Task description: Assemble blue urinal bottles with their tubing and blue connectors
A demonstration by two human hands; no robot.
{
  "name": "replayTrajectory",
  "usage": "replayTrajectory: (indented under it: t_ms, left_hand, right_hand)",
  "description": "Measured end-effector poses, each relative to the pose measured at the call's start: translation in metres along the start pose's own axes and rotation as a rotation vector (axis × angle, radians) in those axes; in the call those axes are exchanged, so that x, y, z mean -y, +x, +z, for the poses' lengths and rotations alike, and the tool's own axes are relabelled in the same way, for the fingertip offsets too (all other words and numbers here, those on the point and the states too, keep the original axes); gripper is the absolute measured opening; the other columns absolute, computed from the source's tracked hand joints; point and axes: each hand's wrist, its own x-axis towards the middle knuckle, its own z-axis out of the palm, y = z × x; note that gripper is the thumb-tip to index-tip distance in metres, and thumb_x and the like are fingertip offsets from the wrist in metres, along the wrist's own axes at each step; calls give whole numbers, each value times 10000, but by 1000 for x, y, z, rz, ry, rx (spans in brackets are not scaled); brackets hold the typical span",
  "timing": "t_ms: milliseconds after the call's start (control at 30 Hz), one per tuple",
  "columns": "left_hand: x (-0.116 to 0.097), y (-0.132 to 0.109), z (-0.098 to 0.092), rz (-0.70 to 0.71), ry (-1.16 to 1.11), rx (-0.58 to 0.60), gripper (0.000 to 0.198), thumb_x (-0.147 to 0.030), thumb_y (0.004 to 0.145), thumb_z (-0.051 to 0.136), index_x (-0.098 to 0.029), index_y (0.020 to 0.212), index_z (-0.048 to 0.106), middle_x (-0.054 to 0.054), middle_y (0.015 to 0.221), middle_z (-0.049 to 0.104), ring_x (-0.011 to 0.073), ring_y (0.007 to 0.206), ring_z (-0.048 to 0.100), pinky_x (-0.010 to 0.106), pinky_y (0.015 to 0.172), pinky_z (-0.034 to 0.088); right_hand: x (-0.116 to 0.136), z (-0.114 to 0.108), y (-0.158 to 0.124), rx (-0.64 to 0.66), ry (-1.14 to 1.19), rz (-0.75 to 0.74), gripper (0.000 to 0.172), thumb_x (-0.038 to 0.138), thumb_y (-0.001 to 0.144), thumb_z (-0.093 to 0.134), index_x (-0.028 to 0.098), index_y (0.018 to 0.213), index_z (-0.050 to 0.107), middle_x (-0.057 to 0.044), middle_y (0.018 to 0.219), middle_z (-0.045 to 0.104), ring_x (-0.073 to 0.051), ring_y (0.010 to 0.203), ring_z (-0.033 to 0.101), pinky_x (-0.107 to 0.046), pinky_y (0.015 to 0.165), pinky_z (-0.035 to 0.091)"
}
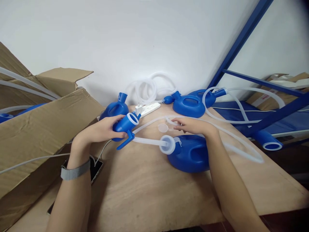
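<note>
My left hand (102, 130) is closed round a blue funnel-shaped piece (124, 124) with a white rim, held just above the wooden table (145, 190). A clear tube (145, 141) runs from it to the white cap (167, 145) of a blue plastic bottle (190, 154) lying on the table. My right hand (190, 125) hovers over that bottle, fingers pinched on the clear tubing beside a small clear cap (163, 128). A grey band is on my left wrist.
An open cardboard box (43, 129) with tubes and blue parts stands at left. Two more blue bottles (114, 109) (190, 104), coiled tubing (147, 88) and a white power strip (149, 109) lie by the wall. A phone (96, 169) lies under my left wrist. A blue metal frame (265, 116) stands at right.
</note>
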Motion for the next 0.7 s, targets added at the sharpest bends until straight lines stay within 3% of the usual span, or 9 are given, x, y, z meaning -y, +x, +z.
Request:
replayTrajectory:
  t_ms: [100, 167, 267, 333, 467, 533, 633, 700]
  left_hand:
    - [0, 0, 0, -6, -7, 30, 790, -664, 771, 712, -203, 1405, 611, 104, 1346, 707, 344, 1170, 669, 388, 953, 544]
    - [-1, 0, 0, -14, -3, 50, 783, -657, 769, 711, -195, 1395, 620, 108, 1308, 724, 338, 1127, 688, 380, 920, 550]
    - [-4, 1, 1, -13, -7, 59, 758, -644, 768, 712, -199, 1377, 633, 103, 1282, 735, 331, 1106, 698, 368, 895, 554]
    - [-5, 1, 1, -8, -13, 62, 740, -633, 774, 709, -200, 1368, 636, 102, 1288, 734, 333, 1121, 693, 365, 896, 552]
    - [-5, 2, 1, -5, -8, 75, 719, -627, 782, 706, -192, 1350, 639, 104, 1282, 733, 337, 1129, 688, 363, 897, 545]
    - [-5, 2, 2, -1, -9, 81, 742, -625, 780, 710, -185, 1370, 616, 110, 1305, 719, 340, 1150, 677, 367, 920, 536]
    - [-6, 3, 3, 0, -29, 80, 762, -626, 771, 714, -191, 1384, 587, 111, 1330, 698, 344, 1180, 661, 376, 941, 527]
    - [-8, 3, 4, 11, -46, 59, 753, -632, 758, 720, -204, 1362, 578, 104, 1310, 698, 343, 1170, 661, 381, 933, 528]
  right_hand:
    - [-29, 1, 6, 5, -32, 131, 647, 570, 945, 554, 266, 1516, 535, -97, 1217, 749, -261, 864, 728, -371, 807, 591]
    - [-46, 1, 8, -14, -53, 143, 693, 557, 932, 569, 302, 1570, 475, -84, 1447, 660, -309, 1059, 734, -414, 948, 581]
    - [-59, 1, 12, 17, -155, 86, 691, 548, 940, 560, 314, 1584, 468, -44, 1638, 481, -361, 1425, 538, -466, 1183, 435]
    - [-59, 0, 16, 50, -230, 91, 697, 553, 929, 589, 317, 1577, 486, -55, 1652, 459, -392, 1497, 446, -526, 1243, 340]
    - [-44, 1, 29, 53, -413, 175, 678, 503, 919, 653, 321, 1558, 517, -115, 1679, 403, -456, 1543, 338, -607, 1229, 304]
    - [-36, 2, 37, 46, -521, 133, 645, 461, 931, 656, 308, 1546, 533, -134, 1686, 379, -444, 1564, 295, -609, 1233, 278]
    - [-27, 4, 50, 85, -587, -15, 520, 405, 932, 662, 279, 1436, 646, -145, 1533, 576, -396, 1454, 484, -526, 1178, 374]
    - [-23, 4, 57, 119, -575, -68, 437, 321, 902, 684, 260, 1334, 713, -117, 1301, 736, -337, 1228, 671, -413, 1034, 493]
